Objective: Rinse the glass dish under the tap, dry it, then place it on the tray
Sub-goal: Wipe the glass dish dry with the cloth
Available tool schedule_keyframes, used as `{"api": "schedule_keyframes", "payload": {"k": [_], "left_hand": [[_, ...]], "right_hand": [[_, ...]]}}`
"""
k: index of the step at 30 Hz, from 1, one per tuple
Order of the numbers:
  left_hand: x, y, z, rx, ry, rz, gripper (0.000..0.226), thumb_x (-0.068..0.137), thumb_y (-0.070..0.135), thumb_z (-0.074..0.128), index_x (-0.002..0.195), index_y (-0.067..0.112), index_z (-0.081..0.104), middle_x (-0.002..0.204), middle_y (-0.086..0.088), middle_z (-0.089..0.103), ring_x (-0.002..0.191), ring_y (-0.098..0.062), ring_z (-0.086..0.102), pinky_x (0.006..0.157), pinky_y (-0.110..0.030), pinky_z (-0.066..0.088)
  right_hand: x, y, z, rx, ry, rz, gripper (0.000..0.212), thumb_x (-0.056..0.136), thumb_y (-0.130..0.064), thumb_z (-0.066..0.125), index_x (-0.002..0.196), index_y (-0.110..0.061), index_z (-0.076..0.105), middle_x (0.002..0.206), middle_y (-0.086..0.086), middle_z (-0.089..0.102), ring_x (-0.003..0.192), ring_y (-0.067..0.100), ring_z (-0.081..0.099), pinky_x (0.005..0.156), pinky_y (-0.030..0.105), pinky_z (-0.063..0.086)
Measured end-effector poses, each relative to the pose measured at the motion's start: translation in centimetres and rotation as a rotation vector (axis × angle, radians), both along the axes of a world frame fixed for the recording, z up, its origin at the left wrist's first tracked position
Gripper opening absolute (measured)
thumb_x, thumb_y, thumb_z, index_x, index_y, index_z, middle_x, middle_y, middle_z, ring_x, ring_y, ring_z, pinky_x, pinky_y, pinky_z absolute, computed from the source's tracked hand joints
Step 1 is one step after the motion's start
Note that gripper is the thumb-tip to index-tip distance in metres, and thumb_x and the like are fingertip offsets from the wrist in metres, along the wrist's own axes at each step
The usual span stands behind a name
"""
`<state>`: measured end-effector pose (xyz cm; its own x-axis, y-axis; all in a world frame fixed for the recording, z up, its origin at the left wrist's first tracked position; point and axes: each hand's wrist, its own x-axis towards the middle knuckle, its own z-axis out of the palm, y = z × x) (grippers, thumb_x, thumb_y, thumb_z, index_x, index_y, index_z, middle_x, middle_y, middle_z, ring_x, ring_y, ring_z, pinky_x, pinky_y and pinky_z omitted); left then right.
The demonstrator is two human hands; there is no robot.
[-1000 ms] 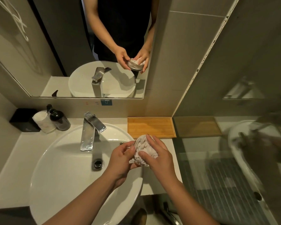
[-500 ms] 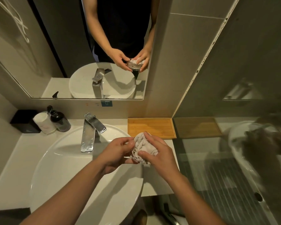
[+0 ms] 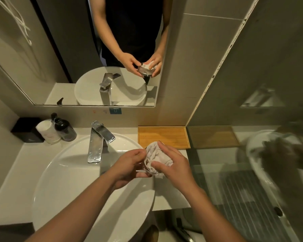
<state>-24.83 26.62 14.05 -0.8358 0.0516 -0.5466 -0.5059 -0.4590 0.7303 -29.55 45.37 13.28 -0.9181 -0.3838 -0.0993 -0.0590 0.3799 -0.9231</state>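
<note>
I cup the small clear glass dish (image 3: 142, 169) in my left hand (image 3: 129, 165) over the white basin (image 3: 63, 180), my right hand (image 3: 173, 165) gripping the crumpled white cloth (image 3: 156, 154) inside it; wet glass could slip before reaching the bamboo tray (image 3: 163, 136).

The rectangular bamboo tray (image 3: 164, 137) at far right of the pale surface (image 3: 10, 189) lies bare on top, open to approach from above and from the near side. Its far edge meets the grey tiled wall (image 3: 178, 84); its right edge abuts a clear glass partition (image 3: 234, 172), blocking entry from the right. The tall chrome tap (image 3: 99, 142) stands upright to the tray's left, over the round white basin (image 3: 77, 180). A black pump bottle (image 3: 65, 129), white cup (image 3: 47, 131) and black box (image 3: 25, 130) crowd the far left corner. Both hands hover just near of the tray.
</note>
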Motion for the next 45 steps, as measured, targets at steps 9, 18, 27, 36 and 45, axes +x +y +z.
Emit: {"api": "schedule_keyframes", "payload": {"k": [9, 18, 27, 36, 45], "left_hand": [[1.3, 4.9, -1.2, 0.075, 0.103, 0.36, 0.028, 0.105, 0.02, 0.05, 0.122, 0.002, 0.064, 0.116, -0.02, 0.075, 0.11, -0.034, 0.073, 0.09, -0.046, 0.06], [0.3, -0.6, -0.1, 0.014, 0.027, -0.019, 0.032, 0.086, 0.027, 0.072, 0.107, 0.003, 0.076, 0.105, -0.019, 0.076, 0.091, -0.027, 0.073, 0.084, -0.044, 0.062], [1.7, 2.0, -1.0, -0.201, 0.119, 0.078, 0.023, 0.102, 0.015, 0.055, 0.108, -0.002, 0.07, 0.107, -0.026, 0.075, 0.1, -0.036, 0.074, 0.086, -0.049, 0.062], [2.1, 3.7, -1.4, -0.092, 0.068, 0.179, 0.028, 0.1, 0.022, 0.059, 0.114, 0.0, 0.068, 0.111, -0.022, 0.075, 0.103, -0.032, 0.074, 0.097, -0.052, 0.058], [0.1, 2.2, -0.4, -0.109, 0.139, 0.164, 0.029, 0.1, 0.02, 0.059, 0.115, -0.004, 0.069, 0.108, -0.023, 0.076, 0.097, -0.032, 0.075, 0.079, -0.048, 0.063]], "right_hand": [[1.7, -1.7, -0.9, -0.128, 0.031, -0.255, 0.07, 0.084, -0.028, 0.083, 0.145, -0.044, 0.052, 0.138, -0.024, 0.057, 0.124, -0.009, 0.052, 0.089, 0.004, 0.049], [-0.9, 0.8, 0.0, 0.043, -0.024, -0.016, 0.072, 0.074, -0.039, 0.088, 0.132, -0.063, 0.054, 0.123, -0.043, 0.056, 0.116, -0.009, 0.058, 0.087, 0.023, 0.06], [0.8, 0.2, -1.2, -0.016, 0.06, -0.124, 0.069, 0.078, -0.031, 0.087, 0.137, -0.052, 0.057, 0.137, -0.036, 0.054, 0.126, -0.012, 0.052, 0.098, 0.016, 0.05], [2.4, -0.7, -0.8, -0.072, -0.007, -0.278, 0.069, 0.085, -0.028, 0.082, 0.147, -0.036, 0.053, 0.144, -0.014, 0.057, 0.129, 0.006, 0.054, 0.098, 0.018, 0.049], [0.4, -0.1, 0.1, -0.043, 0.08, -0.138, 0.066, 0.081, -0.028, 0.085, 0.136, -0.052, 0.058, 0.145, -0.027, 0.052, 0.13, -0.008, 0.049, 0.1, 0.021, 0.052]]}}
